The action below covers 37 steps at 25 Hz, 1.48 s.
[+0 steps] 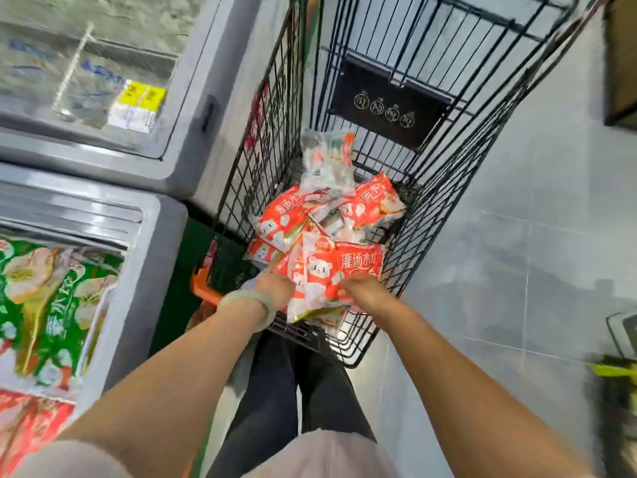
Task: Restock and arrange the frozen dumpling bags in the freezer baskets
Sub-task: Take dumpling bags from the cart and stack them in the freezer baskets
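Cart [448, 188]: a pile of red dumpling bags [310, 219] was held; the nearest bag [331, 277] lay at the near end, gripped at its lower edge by left hand [275, 289] and right hand [365, 293], fingers closed on it. Best lifted flat, edges supported. Freezer [151, 270], left of cart: green bags [51, 305] and red bags were stocked.

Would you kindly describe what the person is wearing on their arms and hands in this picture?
Both hands, left and right, are bare with no gloves, and the forearms are uncovered. A smooth pale green bangle circles the left wrist. The right wrist carries nothing visible.
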Tool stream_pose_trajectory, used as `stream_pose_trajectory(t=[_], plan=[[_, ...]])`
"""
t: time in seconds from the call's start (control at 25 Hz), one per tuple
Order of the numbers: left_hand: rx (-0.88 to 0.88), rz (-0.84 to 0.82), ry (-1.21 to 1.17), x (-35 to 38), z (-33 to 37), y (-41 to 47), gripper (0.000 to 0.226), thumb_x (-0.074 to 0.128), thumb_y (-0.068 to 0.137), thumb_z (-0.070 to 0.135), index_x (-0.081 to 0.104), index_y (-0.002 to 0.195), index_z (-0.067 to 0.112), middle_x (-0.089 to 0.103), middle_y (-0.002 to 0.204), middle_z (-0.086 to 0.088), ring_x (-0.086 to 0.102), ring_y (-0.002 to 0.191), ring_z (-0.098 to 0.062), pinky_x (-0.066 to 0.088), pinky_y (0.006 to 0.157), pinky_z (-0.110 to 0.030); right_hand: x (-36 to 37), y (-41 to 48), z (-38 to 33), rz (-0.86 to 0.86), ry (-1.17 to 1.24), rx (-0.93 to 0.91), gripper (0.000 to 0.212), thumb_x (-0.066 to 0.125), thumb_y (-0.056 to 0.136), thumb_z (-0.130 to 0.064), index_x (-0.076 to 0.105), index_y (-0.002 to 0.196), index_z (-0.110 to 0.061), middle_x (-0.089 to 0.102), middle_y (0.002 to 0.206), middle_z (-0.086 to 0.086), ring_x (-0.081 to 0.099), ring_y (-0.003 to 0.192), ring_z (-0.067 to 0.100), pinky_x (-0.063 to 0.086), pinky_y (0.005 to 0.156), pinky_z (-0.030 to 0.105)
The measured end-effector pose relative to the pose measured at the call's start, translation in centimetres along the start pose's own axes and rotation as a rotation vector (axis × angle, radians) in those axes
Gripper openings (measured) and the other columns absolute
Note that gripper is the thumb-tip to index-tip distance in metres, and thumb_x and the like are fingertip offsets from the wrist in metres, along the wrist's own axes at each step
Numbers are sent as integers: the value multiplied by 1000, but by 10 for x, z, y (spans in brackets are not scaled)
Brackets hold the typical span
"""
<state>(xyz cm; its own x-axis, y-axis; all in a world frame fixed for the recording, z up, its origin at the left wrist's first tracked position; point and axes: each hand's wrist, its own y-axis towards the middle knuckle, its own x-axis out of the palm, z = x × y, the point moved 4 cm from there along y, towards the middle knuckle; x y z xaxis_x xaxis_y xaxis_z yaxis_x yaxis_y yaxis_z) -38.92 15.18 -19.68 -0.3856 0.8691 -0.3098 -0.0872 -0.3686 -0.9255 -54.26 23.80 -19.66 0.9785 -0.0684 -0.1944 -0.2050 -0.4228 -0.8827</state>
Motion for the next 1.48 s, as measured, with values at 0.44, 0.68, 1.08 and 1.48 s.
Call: stream_pose_trajectory(t=[0.44, 0.68, 1.08, 1.48], plan=[[-174, 27, -455, 46, 11, 124, 43, 57, 93, 24, 51, 130, 2, 63, 119, -16, 64, 97, -30, 56, 80, -38, 23, 86, 23, 25, 25, 69, 27, 42, 96, -15, 64, 95, -1, 68, 107, 22, 64, 101, 36, 50, 93, 51], [48, 38, 1, 49, 21, 136, 46, 54, 93, 37, 56, 126, 5, 63, 124, -16, 60, 112, -33, 48, 90, -34, 17, 94, 29, 23, 81, 94, 22, 42, 96, -13, 59, 81, -16, 66, 102, 19, 59, 86, 25, 45, 74, 33], [169, -209, -793, 0, 82, 41, 23, 49, 97, 26, 56, 118, 17, 61, 128, -12, 58, 118, -31, 47, 99, -54, -28, 44, -11, 67, 206, 28, 18, 43, 99, -21, 59, 95, -13, 66, 95, 7, 63, 88, 22, 50, 67, 27], [401, -262, -1089, -91, 74, -83, 41, 43, 98, 21, 50, 135, 3, 60, 127, -19, 58, 113, -35, 44, 102, -51, -45, -24, -58, 91, 128, -107, 18, 42, 98, -27, 57, 97, -18, 59, 103, 18, 59, 97, 31, 48, 90, 43]])
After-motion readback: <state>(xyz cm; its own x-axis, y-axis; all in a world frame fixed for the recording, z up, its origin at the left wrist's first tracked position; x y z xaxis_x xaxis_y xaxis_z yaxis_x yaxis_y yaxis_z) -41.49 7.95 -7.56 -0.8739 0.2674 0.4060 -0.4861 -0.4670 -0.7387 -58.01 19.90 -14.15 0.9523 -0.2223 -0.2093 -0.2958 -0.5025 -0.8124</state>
